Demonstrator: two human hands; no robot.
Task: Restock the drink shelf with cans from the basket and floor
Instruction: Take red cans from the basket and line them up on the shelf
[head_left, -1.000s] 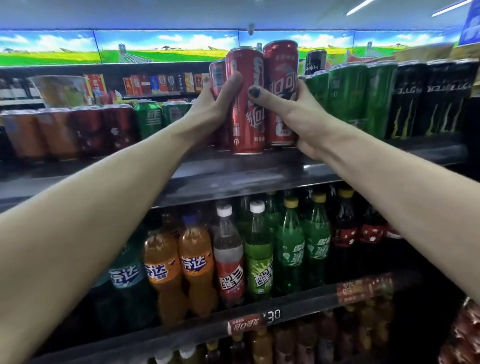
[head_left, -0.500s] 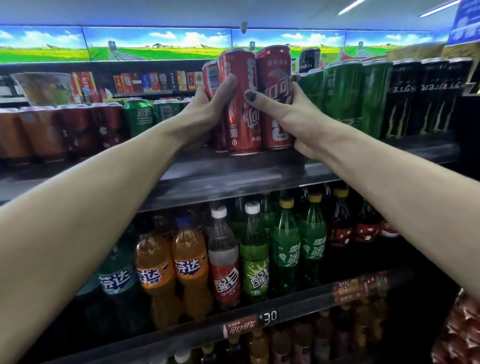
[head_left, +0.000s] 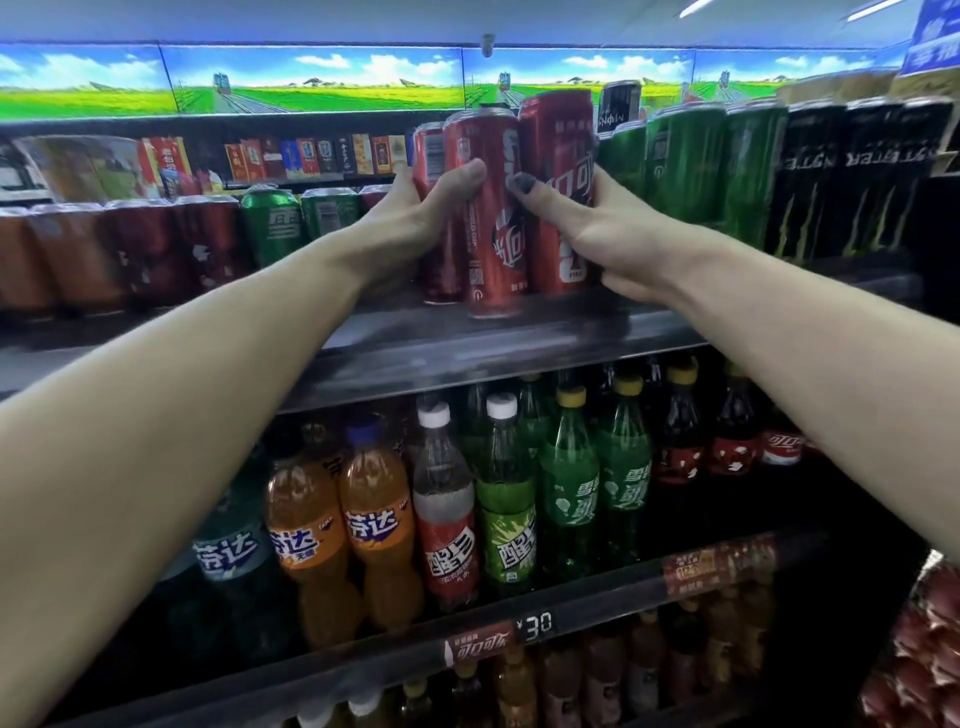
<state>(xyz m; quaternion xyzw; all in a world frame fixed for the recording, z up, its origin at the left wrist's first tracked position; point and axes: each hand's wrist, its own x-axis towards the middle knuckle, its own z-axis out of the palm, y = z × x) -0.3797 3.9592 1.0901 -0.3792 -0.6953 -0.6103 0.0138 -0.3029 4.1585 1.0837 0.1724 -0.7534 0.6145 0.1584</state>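
My left hand (head_left: 415, 218) hides its own fingers behind the red cans (head_left: 493, 208), and my right hand (head_left: 597, 228) does the same. The cans further along the shelf (head_left: 467, 343) blur out, labels unreadable; the bottom row of bottles (head_left: 571, 675) is cut off.

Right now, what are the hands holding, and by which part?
Tall red cans on the shelf edge: the left hand wraps the sides of the left and middle cans; the right hand wraps the right can's side.
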